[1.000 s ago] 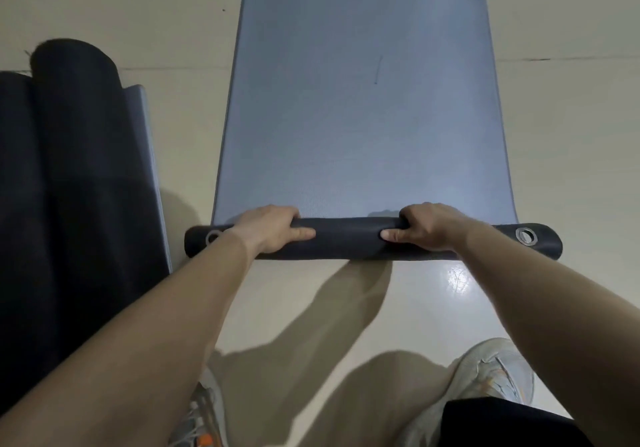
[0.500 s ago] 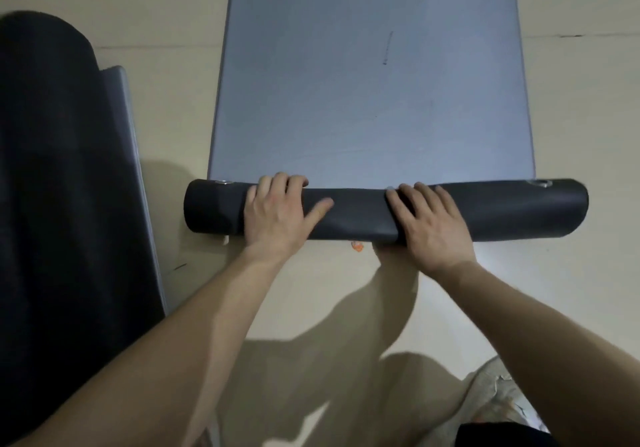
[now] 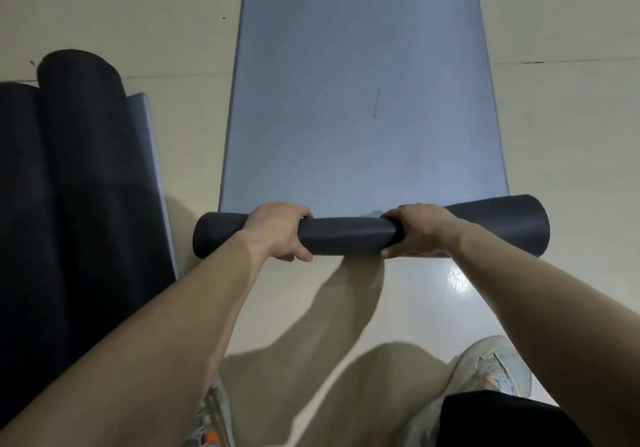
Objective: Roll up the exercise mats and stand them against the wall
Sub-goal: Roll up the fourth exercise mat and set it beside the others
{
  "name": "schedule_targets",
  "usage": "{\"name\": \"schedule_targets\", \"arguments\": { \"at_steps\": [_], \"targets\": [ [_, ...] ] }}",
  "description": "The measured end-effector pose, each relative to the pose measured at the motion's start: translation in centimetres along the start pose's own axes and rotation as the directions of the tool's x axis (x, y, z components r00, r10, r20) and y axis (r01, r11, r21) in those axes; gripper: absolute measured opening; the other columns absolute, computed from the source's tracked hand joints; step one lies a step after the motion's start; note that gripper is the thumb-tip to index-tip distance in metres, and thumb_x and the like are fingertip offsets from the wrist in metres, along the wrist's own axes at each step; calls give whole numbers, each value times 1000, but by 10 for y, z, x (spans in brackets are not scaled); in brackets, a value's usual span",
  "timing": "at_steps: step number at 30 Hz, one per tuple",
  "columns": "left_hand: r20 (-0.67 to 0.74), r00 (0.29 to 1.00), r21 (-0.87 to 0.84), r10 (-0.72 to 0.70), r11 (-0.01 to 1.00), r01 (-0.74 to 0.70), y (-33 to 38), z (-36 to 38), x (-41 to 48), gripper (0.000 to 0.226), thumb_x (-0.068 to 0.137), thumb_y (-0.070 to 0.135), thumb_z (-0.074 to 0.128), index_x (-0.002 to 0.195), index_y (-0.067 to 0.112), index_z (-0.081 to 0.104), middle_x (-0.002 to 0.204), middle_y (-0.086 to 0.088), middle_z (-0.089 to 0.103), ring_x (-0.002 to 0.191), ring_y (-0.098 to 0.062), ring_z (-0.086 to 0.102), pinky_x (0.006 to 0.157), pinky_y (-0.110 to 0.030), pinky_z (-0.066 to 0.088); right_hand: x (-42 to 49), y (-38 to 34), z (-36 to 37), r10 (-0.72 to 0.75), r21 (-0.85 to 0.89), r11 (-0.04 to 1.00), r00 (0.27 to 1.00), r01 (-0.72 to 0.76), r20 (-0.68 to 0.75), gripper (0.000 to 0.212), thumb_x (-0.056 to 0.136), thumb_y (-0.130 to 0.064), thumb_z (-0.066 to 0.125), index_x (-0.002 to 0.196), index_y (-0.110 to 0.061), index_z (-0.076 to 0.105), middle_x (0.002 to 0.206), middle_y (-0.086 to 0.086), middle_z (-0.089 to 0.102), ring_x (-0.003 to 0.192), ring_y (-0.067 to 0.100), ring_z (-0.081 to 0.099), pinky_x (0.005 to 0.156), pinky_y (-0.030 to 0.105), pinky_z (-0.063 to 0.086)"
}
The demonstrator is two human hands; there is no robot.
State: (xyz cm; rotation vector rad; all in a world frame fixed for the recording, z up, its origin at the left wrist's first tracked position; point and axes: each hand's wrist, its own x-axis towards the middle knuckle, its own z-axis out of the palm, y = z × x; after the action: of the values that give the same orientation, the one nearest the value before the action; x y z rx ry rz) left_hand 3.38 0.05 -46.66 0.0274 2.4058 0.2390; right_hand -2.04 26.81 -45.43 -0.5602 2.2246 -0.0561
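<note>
Presently both hands are wrapped around the rolled portion of the blue-grey exercise mat (image 3: 360, 100): the left hand (image 3: 277, 232) grips the roll (image 3: 349, 240) toward its left end, the right hand (image 3: 420, 233) toward its right, fingers curled over the top and thumbs underneath. Half a second ago the palms lay flat on the roll, pushing it; they have since closed into a full grasp. A second ago the roll was thin, with metal eyelets showing at its ends; it is now thicker and the eyelets are wound in. Judgement: rolling is in its early stage, since most of the mat lies flat on the pale floor (image 3: 554, 135) ahead of the roll. The right end looks wider than the left, so the roll may be coning.

Count: two hands; one mat being rolled; to the left, two dark rolled mats (image 3: 79, 169) lying side by side, with a grey flap (image 3: 147, 141) at their edge; two sneakers (image 3: 485, 367) partly visible below. No wall is in view.
</note>
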Motion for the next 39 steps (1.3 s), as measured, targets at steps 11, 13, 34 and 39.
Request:
{"name": "schedule_targets", "arguments": {
  "at_steps": [11,13,34,39],
  "targets": [
    [-154,984,-47,-92,995,85,10,-18,-6,73,71,60,83,134,35,58,132,5,62,118,-25,57,98,-40,44,-18,1,62,106,-171,969,928,-177,-357,144,53,-82,79,159,-21,3,155,10,33,144,34,31,119,59,19],
    [-458,883,14,-97,993,117,23,8,-21,60,86,58,69,136,28,55,140,-3,56,127,-29,50,102,-42,38,-3,7,41,102,-113,982,927,-152,-362,134,56,-81,78,158,-25,11,150,5,39,140,30,36,119,55,20],
    [-273,955,263,114,964,-40,-1,-15,47,107,60,65,79,149,30,30,136,-1,53,118,-30,55,107,-44,41,39,23,-8,42,-291,941,916,-170,-398,93,58,-66,74,137,-36,35,117,-1,58,103,29,58,99,46,41],
    [99,988,132,114,983,-127,11,-15,12,100,56,61,87,141,35,42,119,4,60,104,-25,60,83,-39,51,1,16,3,45,-209,976,992,-69,-116,100,57,-62,81,144,-40,36,119,-7,60,106,22,61,93,39,48]
  ]
}}
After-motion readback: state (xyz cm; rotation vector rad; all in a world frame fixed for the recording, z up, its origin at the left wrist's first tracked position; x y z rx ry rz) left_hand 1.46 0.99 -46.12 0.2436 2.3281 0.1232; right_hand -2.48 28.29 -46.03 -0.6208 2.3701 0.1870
